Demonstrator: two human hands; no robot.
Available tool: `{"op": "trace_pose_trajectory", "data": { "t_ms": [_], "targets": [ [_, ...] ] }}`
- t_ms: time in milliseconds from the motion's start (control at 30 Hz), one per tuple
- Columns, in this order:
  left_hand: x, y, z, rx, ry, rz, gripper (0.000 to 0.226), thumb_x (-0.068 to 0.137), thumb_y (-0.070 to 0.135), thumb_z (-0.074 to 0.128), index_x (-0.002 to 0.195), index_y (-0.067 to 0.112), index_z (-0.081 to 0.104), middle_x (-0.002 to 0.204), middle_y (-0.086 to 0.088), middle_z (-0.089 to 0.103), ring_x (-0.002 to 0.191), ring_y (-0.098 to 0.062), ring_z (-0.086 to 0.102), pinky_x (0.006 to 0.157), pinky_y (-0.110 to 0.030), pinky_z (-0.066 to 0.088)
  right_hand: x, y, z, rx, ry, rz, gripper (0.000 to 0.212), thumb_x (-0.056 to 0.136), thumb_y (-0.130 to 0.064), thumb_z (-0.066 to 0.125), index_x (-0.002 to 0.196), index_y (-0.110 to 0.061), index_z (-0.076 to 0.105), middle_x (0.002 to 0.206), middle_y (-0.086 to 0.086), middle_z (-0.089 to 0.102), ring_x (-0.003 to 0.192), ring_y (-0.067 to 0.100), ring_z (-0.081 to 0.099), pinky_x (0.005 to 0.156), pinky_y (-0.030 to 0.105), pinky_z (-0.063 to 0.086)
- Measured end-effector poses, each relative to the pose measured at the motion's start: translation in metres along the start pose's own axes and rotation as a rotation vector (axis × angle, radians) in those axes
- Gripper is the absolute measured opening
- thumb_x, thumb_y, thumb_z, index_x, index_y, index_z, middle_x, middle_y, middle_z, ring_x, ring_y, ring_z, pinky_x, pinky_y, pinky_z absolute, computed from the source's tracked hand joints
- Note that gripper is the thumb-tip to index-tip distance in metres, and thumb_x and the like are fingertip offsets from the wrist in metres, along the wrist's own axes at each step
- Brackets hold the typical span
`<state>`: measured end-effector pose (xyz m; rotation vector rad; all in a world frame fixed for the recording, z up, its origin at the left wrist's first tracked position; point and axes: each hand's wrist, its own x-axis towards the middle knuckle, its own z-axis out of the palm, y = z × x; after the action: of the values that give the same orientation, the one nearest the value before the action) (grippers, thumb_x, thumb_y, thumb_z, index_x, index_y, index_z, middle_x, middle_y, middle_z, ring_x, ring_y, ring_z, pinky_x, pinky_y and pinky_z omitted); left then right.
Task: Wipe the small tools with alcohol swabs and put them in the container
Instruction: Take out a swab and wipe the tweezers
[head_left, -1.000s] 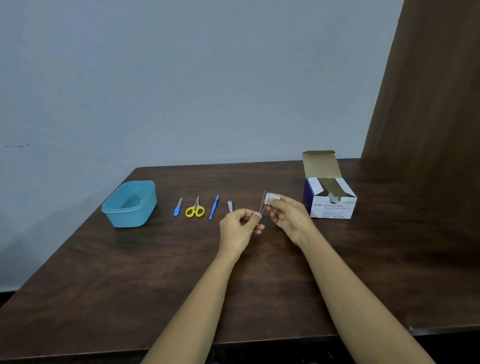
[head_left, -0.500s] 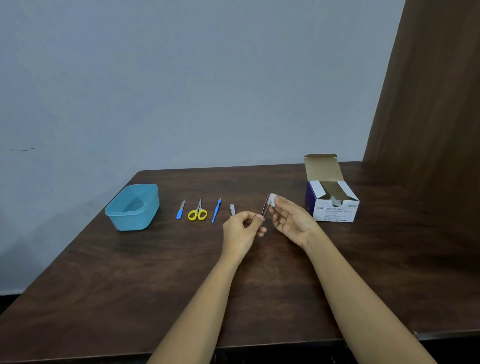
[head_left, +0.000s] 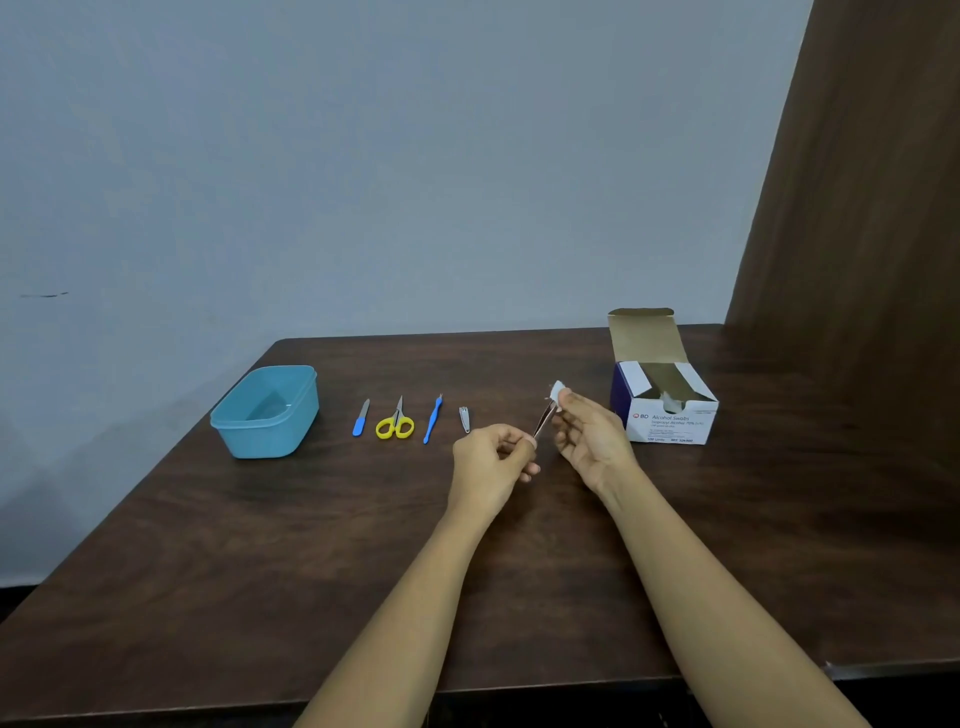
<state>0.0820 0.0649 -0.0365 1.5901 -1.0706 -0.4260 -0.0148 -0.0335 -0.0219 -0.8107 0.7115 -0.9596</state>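
Slim steel tweezers are up off the dark wood table, btwn both hands. Light, stiff, prob slick once wet w/ alcohol, so best gripped at the low end, leaving tips free. Long axis leans up & slightly right, tips topmost. Left hand pinches the low end. Right hand fingers pinch a small white swab round the tips. Blue plastic tub sits well apart, left.

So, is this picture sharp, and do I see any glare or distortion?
Head view: soft, even light, weak shadows; the thin metal tool and swab look slightly blurred; faint sheen on the table near the container; the brown panel at right leans, likely wide-angle distortion.
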Motion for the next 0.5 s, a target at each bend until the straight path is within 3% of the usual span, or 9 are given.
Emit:
{"op": "trace_pose_trajectory", "data": {
  "t_ms": [267, 400, 500],
  "targets": [
    [0.0031, -0.0032, -0.0012, 0.073, 0.023, -0.009, 0.011, 0.090, 0.012, 0.061, 0.092, 0.007, 0.071, 0.070, -0.002, 0.069, 0.061, -0.010, 0.069, 0.068, -0.025, 0.059, 0.0011, 0.0008, -0.0004, -0.009, -0.048, 0.025, 0.014, 0.087, -0.001, 0.064, 0.099, -0.009, 0.067, 0.079, 0.004, 0.067, 0.068, 0.009, 0.057, 0.062, 0.019, 0.039],
    [0.0035, -0.0031, -0.0015, 0.087, 0.020, -0.020, 0.010, 0.090, 0.013, 0.061, 0.091, 0.008, 0.070, 0.069, -0.002, 0.069, 0.057, -0.006, 0.067, 0.065, -0.021, 0.058, -0.0005, 0.0013, 0.0003, 0.008, -0.045, -0.010, 0.014, 0.086, 0.000, 0.063, 0.094, -0.010, 0.068, 0.083, 0.004, 0.070, 0.067, 0.008, 0.055, 0.063, 0.020, 0.038],
    [0.0038, -0.0034, -0.0020, 0.084, 0.030, -0.016, 0.011, 0.090, 0.014, 0.061, 0.088, 0.008, 0.070, 0.066, -0.001, 0.068, 0.053, -0.002, 0.064, 0.060, -0.017, 0.056, -0.0001, 0.0006, -0.0004, 0.014, -0.055, -0.027, 0.014, 0.089, -0.004, 0.062, 0.101, -0.007, 0.068, 0.083, 0.004, 0.074, 0.069, 0.008, 0.059, 0.064, 0.020, 0.039]
  ]
}}
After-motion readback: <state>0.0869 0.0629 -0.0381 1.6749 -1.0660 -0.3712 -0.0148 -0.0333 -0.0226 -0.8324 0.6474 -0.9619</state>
